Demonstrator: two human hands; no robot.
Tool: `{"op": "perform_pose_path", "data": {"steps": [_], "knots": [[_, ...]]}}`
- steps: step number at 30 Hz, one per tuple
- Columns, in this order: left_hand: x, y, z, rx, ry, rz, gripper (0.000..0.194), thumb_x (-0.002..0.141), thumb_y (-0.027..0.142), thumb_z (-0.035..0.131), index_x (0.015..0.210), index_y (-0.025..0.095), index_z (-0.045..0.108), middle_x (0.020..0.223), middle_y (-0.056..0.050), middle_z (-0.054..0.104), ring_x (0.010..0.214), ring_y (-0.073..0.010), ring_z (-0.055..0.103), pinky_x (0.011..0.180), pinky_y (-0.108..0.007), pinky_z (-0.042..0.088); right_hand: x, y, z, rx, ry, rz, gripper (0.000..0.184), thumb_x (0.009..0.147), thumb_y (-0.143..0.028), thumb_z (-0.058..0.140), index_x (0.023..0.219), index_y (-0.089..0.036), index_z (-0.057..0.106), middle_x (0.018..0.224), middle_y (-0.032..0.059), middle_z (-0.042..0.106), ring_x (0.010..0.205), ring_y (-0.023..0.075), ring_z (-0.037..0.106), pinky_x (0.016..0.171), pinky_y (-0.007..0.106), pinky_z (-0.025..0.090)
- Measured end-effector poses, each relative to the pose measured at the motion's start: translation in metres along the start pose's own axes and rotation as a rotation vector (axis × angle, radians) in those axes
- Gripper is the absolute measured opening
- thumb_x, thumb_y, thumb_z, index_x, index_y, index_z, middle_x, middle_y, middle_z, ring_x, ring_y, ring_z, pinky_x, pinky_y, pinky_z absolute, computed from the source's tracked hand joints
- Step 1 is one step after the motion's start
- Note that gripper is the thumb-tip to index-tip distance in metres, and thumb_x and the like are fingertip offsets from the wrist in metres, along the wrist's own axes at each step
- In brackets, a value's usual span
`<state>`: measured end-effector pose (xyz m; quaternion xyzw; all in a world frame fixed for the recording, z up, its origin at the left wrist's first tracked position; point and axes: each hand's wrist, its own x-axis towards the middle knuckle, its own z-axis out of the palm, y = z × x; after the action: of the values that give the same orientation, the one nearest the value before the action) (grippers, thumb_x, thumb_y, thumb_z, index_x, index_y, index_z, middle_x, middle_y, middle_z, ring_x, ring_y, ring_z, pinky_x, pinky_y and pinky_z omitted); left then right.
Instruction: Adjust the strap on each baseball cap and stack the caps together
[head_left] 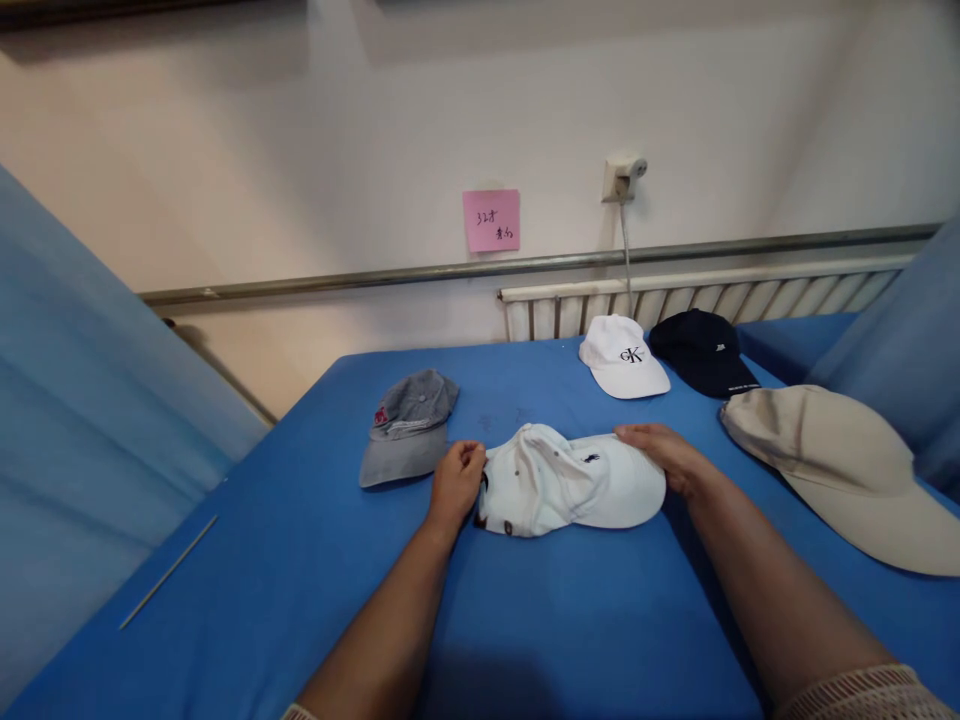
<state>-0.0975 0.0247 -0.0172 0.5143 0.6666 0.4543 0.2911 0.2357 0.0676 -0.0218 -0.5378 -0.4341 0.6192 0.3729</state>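
Observation:
Between my two hands a white baseball cap (551, 480) with a small dark logo lies on its side, its brim pointing right. My left hand (459, 480) pinches the strap edge at the back of the cap. On the other side my right hand (664, 452) grips the brim, fingers along its far edge and the thumb hidden. A grey baseball cap (412, 425) with a red mark sits just beyond my left hand. To the right of my right hand rests a large beige cap (840, 455), brim toward the lower right.
A white cap with black letters (619, 355) and a black cap (701, 350) sit at the back of the blue-covered bed (315, 560). A thin rod (169, 572) lies at left. Blue curtains (97, 400) flank the bed; a metal rail (360, 278) runs along the wall.

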Motion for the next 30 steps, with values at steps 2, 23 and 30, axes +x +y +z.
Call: {"op": "perform_pose_path", "data": {"steps": [2, 23, 30], "knots": [[0.005, -0.005, 0.000, -0.122, 0.113, -0.011, 0.032, 0.080, 0.037, 0.059, 0.103, 0.015, 0.061, 0.095, -0.010, 0.071, 0.080, -0.0192, 0.066, 0.069, -0.029, 0.049, -0.005, -0.004, 0.007, 0.363, -0.038, -0.079, 0.031, 0.071, -0.033, 0.077, 0.097, -0.016, 0.070, 0.091, 0.0092, 0.075, 0.077, 0.0215, 0.070, 0.069, 0.030, 0.056], [-0.047, 0.028, 0.034, -1.061, -0.337, -0.618, 0.019, 0.076, 0.016, 0.074, 0.091, 0.012, 0.062, 0.096, -0.012, 0.070, 0.082, -0.0173, 0.069, 0.080, -0.029, 0.058, -0.035, 0.024, 0.115, 0.793, -0.272, -0.109, 0.043, 0.070, -0.013, 0.076, 0.110, -0.021, 0.064, 0.111, 0.0035, 0.071, 0.113, 0.0211, 0.063, 0.098, 0.033, 0.051], [-0.002, 0.054, -0.001, -1.128, -0.085, -0.400, 0.009, 0.082, 0.004, 0.062, 0.086, 0.013, 0.064, 0.081, -0.003, 0.070, 0.066, -0.0085, 0.065, 0.064, -0.017, 0.057, -0.040, 0.027, 0.113, 0.612, -0.363, -0.012, 0.029, 0.070, -0.027, 0.080, 0.093, -0.017, 0.065, 0.095, 0.0056, 0.073, 0.079, 0.0144, 0.068, 0.074, 0.028, 0.052]]}}
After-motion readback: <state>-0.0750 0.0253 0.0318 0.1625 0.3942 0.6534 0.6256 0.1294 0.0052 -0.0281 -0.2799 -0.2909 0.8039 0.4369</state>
